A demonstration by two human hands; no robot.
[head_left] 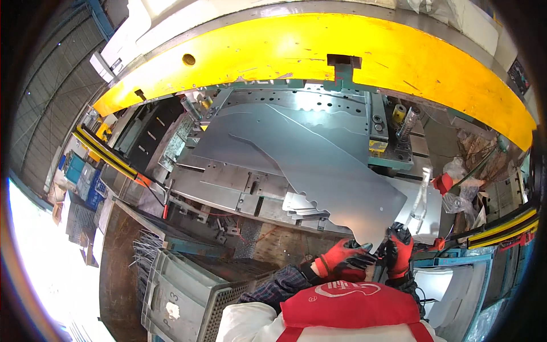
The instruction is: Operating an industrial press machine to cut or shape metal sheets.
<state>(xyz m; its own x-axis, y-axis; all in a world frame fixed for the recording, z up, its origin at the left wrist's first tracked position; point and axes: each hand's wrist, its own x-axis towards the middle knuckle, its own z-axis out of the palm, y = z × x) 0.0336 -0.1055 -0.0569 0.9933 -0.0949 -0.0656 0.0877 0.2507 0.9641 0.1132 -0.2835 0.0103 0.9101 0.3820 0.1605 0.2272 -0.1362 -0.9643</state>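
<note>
A large grey metal sheet (342, 176) with wavy edges slants from the press bed toward me, its narrow near end at my hands. My left hand (346, 259), in a red and black glove, closes at the tip of that end. Close on its right, my right hand (399, 251), gloved alike, is curled at the sheet's right edge; its fingertips are partly hidden. Under the slanting sheet, another metal sheet (228, 134) lies on the die. A shiny silver tool with a long handle (420, 196) stands just beyond my right hand.
A yellow press beam (256, 48) spans the far side above the drilled die plate (342, 102). Several cut sheet pieces (302, 204) lie at the bed's front edge. A grey plastic crate (182, 296) stands at near left, a blue-framed rack (456, 285) at near right.
</note>
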